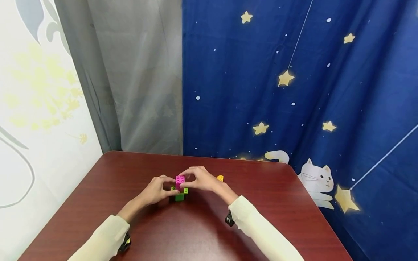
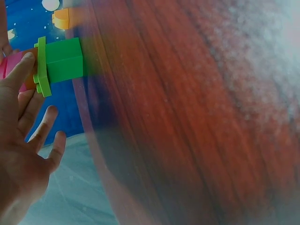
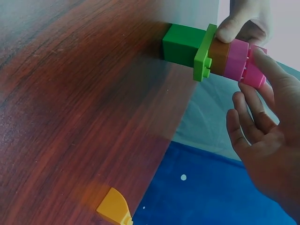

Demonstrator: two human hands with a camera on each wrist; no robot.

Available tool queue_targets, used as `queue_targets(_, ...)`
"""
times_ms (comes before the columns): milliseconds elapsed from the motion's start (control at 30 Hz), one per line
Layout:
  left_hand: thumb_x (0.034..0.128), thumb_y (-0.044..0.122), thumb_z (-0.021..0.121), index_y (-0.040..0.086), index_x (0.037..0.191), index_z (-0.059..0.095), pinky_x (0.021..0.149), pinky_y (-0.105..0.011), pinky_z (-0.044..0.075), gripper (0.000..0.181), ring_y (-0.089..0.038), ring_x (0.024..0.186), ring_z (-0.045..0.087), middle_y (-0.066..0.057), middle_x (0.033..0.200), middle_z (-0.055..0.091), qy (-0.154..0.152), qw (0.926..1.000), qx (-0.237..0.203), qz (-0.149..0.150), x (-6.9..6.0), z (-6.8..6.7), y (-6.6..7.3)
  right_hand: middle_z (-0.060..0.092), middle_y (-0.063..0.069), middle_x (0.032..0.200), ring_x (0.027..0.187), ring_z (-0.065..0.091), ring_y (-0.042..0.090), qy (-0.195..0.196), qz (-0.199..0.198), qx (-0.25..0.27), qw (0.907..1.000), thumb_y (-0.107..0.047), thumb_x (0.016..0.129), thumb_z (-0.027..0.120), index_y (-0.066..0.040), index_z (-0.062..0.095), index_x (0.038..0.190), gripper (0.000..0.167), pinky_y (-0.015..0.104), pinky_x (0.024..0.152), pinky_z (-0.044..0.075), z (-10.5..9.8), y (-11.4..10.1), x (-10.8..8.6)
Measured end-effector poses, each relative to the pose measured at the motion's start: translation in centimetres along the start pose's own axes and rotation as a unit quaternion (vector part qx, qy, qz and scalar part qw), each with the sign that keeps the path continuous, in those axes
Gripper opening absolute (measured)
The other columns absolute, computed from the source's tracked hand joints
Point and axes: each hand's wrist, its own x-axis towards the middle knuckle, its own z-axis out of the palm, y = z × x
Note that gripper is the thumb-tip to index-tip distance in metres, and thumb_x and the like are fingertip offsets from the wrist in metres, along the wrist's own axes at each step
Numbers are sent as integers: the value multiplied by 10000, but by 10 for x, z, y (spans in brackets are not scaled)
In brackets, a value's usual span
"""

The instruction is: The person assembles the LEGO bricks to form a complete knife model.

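Right hand [image 1: 200, 179] pinches top pink brick [image 3: 253, 74]. Left hand [image 1: 155, 190] grips brown brick [image 3: 219, 58] lower down, seated on lime plate [image 3: 202, 52].

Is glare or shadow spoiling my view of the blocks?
Left wrist: whitish glare on the tabletop at upper right, dark shadow lower down, green block clear. Right wrist: pink blocks crisp, dark shade by the green block. Head: pale sheen at bottom, clear of both.
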Motion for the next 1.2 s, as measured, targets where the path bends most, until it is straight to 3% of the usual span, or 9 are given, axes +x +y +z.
queue_targets(300, 831, 371, 890, 108, 1137, 775, 872, -448, 573, 420, -244, 1013, 661, -60, 1074, 722, -4, 9999, 141, -2, -2, -1, 2, 746, -28, 1078, 973, 716, 150, -229, -31, -45, 9997, -318, 934, 803, -161, 765, 1234, 341, 234, 855, 563, -5, 0, 5)
queue_targets(433, 836, 375, 885, 102, 1139, 775, 885, -482, 571, 423, -261, 1021, 656, -82, 1081, 721, 2, 10000, 72, 20, -1, -1, 3, 744, -42, 1089, 977, 693, 106, -220, -45, -163, 9996, -320, 924, 814, -175, 765, 1236, 347, 209, 870, 544, -5, 0, 4)
queue_targets(667, 829, 385, 889, 131, 1120, 784, 897, -478, 560, 401, -226, 1019, 644, -30, 1058, 725, 21, 9999, 112, -11, -1, -1, 3, 734, -33, 1080, 993, 692, 167, -261, -177, -342, 9989, -349, 927, 807, -172, 764, 1240, 362, 312, 894, 568, -6, -1, 3)
queue_targets(867, 833, 376, 886, 111, 1130, 782, 914, -521, 554, 411, -281, 1043, 647, -85, 1083, 728, 22, 10000, 38, -3, -1, -2, 3, 726, -38, 1072, 998, 686, 171, -250, -85, -593, 9979, -374, 918, 811, -199, 765, 1245, 373, 280, 896, 559, -7, -6, 2)
queue_targets(1200, 833, 353, 890, 94, 1125, 784, 890, -505, 565, 404, -274, 1032, 658, -90, 1083, 737, 52, 9998, 116, 143, -1, 0, 1, 722, 1, 1153, 1060, 686, 214, 207, -148, 151, 9996, -334, 889, 849, -137, 727, 1307, 478, 408, 943, 559, 9, 5, -5)
